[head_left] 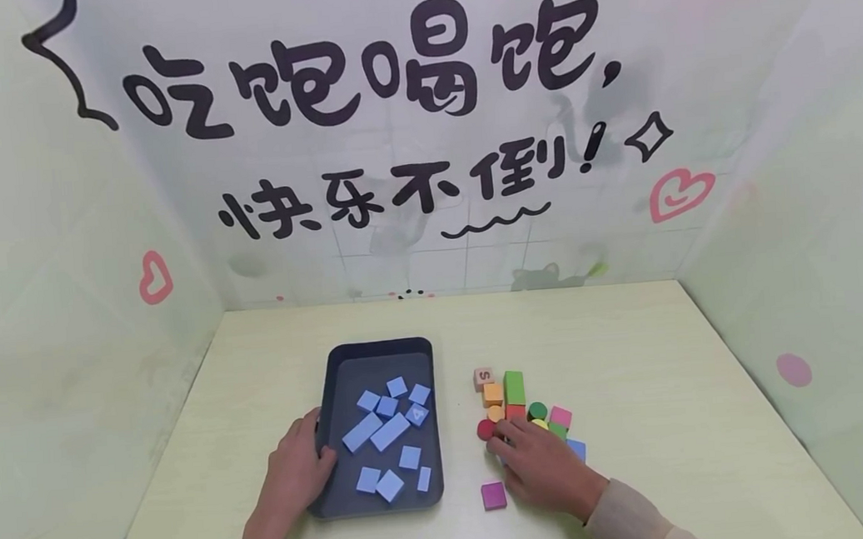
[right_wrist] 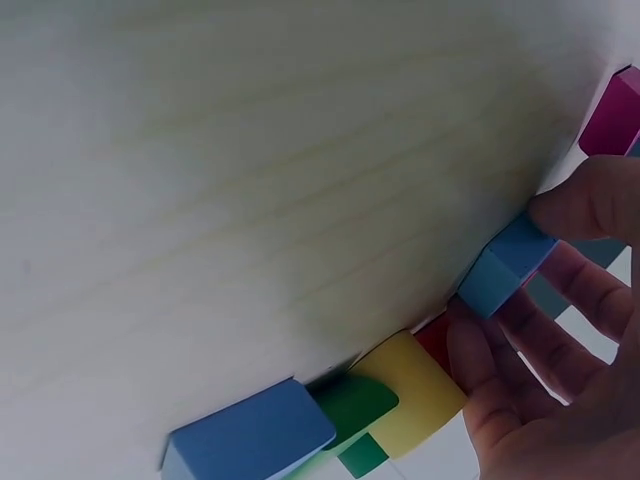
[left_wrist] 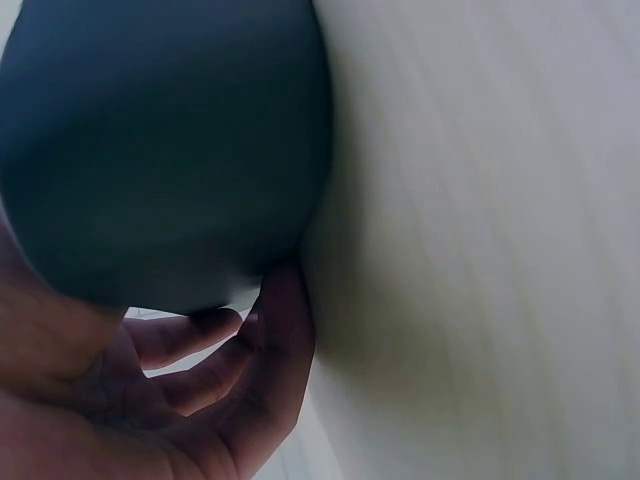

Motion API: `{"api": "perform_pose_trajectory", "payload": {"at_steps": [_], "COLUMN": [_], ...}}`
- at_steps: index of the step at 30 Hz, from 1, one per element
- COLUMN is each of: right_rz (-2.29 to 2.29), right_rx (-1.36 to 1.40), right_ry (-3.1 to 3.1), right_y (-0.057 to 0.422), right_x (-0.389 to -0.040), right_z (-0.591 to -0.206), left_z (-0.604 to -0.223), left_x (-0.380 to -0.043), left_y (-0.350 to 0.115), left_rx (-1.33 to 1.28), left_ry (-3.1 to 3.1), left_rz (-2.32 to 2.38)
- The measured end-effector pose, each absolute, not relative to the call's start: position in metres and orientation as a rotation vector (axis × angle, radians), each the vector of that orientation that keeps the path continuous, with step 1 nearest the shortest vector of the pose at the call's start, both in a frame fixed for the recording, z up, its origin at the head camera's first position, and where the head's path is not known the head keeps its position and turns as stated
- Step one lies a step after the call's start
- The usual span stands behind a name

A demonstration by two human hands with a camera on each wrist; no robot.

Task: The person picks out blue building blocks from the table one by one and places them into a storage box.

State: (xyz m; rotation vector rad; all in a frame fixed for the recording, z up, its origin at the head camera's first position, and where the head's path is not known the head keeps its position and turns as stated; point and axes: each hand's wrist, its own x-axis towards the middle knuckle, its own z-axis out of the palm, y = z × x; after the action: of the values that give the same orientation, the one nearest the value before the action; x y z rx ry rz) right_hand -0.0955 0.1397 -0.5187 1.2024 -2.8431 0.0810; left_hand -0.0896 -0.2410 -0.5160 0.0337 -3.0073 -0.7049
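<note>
My left hand [head_left: 293, 471] grips the left rim of a dark rectangular tray [head_left: 380, 346]. In the left wrist view its curled fingers [left_wrist: 270, 380] meet the tray's underside edge. Several light-blue blocks [head_left: 391, 433], square and oblong, lie inside the tray. My right hand [head_left: 546, 466] is over the near side of a cluster of coloured blocks. Between its thumb and fingers it pinches a small blue block [right_wrist: 508, 262], seen in the right wrist view close to the tabletop. Beside those fingers stand a yellow cylinder [right_wrist: 408, 390] and another blue block [right_wrist: 250, 435].
Around the right hand are a wooden letter block [head_left: 484, 378], an orange block [head_left: 493, 395], a long green block [head_left: 514, 387], a red round piece [head_left: 485, 430] and a pink block [head_left: 560, 417]. A purple block [head_left: 494, 496] lies nearer. Printed walls enclose the table [head_left: 631, 331].
</note>
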Motion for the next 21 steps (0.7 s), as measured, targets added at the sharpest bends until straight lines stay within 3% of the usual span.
{"api": "perform_pose_trajectory", "payload": {"at_steps": [21], "right_rz": [0.069], "right_rx": [1.211], "right_ry": [-2.831], "right_y": [0.139], "right_x": [-0.0962], "right_z": [-0.5207], "left_z": [-0.5118], "left_x": [-0.0881], "left_y": [-0.2392], "left_rx": [0.042], "left_ry": [-3.021], "left_rz": [-0.709]}}
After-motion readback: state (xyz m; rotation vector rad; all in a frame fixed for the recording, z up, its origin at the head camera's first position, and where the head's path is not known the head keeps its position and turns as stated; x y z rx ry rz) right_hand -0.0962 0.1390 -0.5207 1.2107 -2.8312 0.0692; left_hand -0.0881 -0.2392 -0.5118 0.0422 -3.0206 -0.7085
